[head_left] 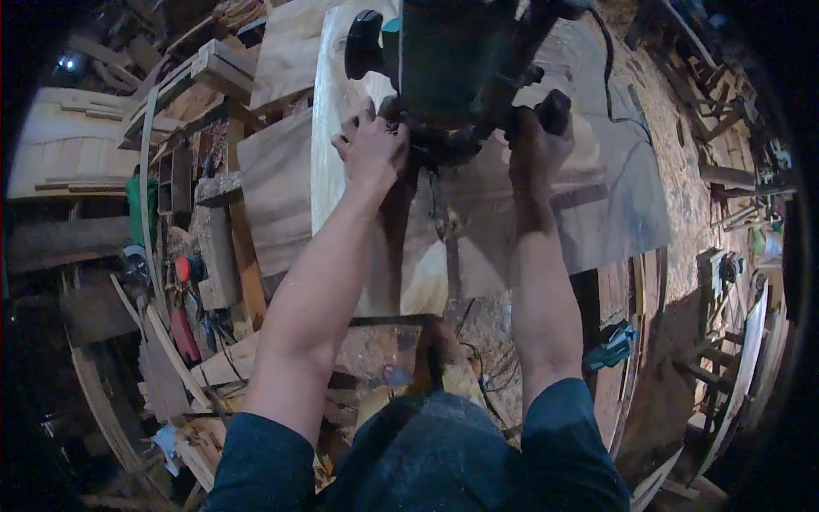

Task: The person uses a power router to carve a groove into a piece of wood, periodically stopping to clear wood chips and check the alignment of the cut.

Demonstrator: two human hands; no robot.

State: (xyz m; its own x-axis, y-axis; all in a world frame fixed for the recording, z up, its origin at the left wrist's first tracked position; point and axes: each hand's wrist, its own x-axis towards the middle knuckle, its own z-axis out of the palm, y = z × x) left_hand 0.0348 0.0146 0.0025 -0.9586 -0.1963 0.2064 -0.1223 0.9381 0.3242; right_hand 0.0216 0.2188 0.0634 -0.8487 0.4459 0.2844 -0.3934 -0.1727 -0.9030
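Wide wooden panel [630, 209], dark green power tool [448, 68] on top

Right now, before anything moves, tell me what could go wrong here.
The loose black power cord curves past the right side of the bulky dark green power tool; it might snag or get dragged in if the tool shifts.

The bare left hand and bare right hand are close to the tool's base, above the wide brown wooden board; a slip could bring the fingers against its underside.
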